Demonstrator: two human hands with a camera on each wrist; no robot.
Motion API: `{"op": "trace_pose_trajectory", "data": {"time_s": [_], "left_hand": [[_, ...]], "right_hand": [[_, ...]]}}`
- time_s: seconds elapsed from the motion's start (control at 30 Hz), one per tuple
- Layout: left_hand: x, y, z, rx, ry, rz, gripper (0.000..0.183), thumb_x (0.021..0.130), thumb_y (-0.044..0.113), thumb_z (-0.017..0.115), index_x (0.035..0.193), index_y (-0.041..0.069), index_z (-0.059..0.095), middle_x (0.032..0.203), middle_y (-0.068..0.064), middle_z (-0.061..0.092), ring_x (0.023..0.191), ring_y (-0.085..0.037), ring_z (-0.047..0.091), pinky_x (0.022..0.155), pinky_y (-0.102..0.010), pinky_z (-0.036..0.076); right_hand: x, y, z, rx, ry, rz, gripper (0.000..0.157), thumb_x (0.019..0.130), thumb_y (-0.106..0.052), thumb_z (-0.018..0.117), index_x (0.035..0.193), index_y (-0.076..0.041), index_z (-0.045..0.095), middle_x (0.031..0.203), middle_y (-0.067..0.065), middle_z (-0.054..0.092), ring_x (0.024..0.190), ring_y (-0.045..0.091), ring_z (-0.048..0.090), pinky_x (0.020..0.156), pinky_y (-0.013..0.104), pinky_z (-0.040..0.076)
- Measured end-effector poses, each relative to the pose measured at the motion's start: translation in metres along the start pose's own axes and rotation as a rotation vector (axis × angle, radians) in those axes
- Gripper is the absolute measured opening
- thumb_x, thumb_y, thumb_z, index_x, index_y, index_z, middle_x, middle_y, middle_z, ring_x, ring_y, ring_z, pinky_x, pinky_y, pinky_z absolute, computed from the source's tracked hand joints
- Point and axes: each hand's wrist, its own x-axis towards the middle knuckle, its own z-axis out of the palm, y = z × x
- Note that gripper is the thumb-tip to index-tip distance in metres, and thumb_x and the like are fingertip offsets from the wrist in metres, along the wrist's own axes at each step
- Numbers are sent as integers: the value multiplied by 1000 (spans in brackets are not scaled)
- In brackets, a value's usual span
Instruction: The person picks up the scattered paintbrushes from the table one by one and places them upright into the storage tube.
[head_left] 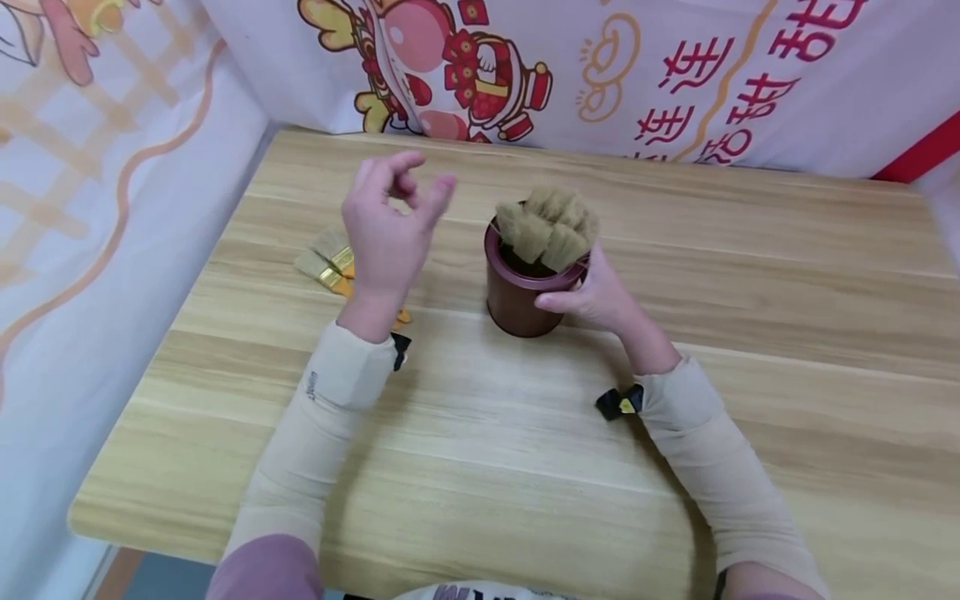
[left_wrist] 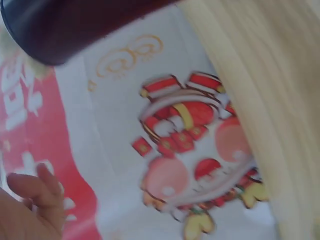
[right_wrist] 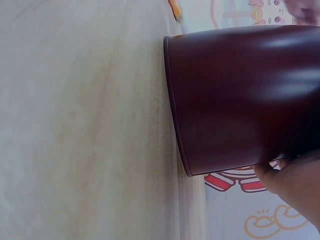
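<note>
A dark reddish-brown cylindrical bucket [head_left: 522, 302] stands upright on the table, with several bristle brushes [head_left: 551, 225] in it, bristles up. Their handles are hidden inside. My right hand [head_left: 596, 292] grips the bucket's right side near the rim, thumb in front and fingers round the far side. In the right wrist view the bucket [right_wrist: 240, 100] fills much of the picture. My left hand [head_left: 386, 225] is raised left of the bucket, fingers loosely bent, holding nothing. Beyond its wrist lie paintbrushes [head_left: 330, 260] with pale bristles and orange handles, partly hidden by that arm.
The wood-grain table [head_left: 787, 333] stretches to the right and towards me. A white printed cloth [head_left: 570, 67] with cartoon figures and red lettering hangs along the back edge. Another cloth [head_left: 90, 183] hangs at the left.
</note>
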Motion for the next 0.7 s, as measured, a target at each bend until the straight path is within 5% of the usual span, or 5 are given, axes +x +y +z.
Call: {"op": "trace_pose_trajectory", "data": {"time_s": [0.1, 0.2, 0.3, 0.43, 0.7], "left_hand": [[5, -20, -19, 161, -24, -297, 42, 90, 34, 62, 113, -1, 67, 90, -5, 62, 85, -18, 59, 77, -25, 47], [10, -41, -35, 377, -189, -584, 48, 94, 36, 55, 126, 0, 60, 120, -16, 65, 108, -27, 60, 96, -35, 48], [13, -62, -40, 510, -374, -735, 39, 96, 38, 51, 110, 3, 62, 108, -15, 65, 93, -25, 63, 82, -35, 54], [13, -83, -37, 639, -509, -719, 35, 97, 38, 51, 75, 10, 50, 78, -5, 52, 64, -17, 50, 56, -27, 44], [9, -102, -51, 808, -541, -681, 26, 93, 27, 58, 88, 2, 62, 99, -14, 60, 89, -26, 55, 84, -38, 49]], "right_hand": [[1, -1, 4, -10, -9, 6, 101, 68, -1, 84, 148, -10, 23, 147, 13, 40, 136, 21, 38, 119, 41, 25], [-2, -2, 6, -50, 5, 31, 98, 69, -2, 83, 148, -11, 25, 147, 11, 41, 136, 19, 38, 118, 37, 26], [-9, -3, 5, -75, 42, 47, 93, 70, -2, 81, 147, -13, 29, 143, 6, 44, 132, 13, 41, 114, 30, 30], [-17, -3, 3, -39, 85, -8, 87, 69, -4, 82, 143, -11, 36, 136, 1, 50, 127, 12, 45, 110, 23, 33], [-3, -4, 14, 17, 12, -75, 85, 69, -6, 84, 141, -8, 40, 135, 1, 53, 128, 15, 46, 111, 22, 33]]}}
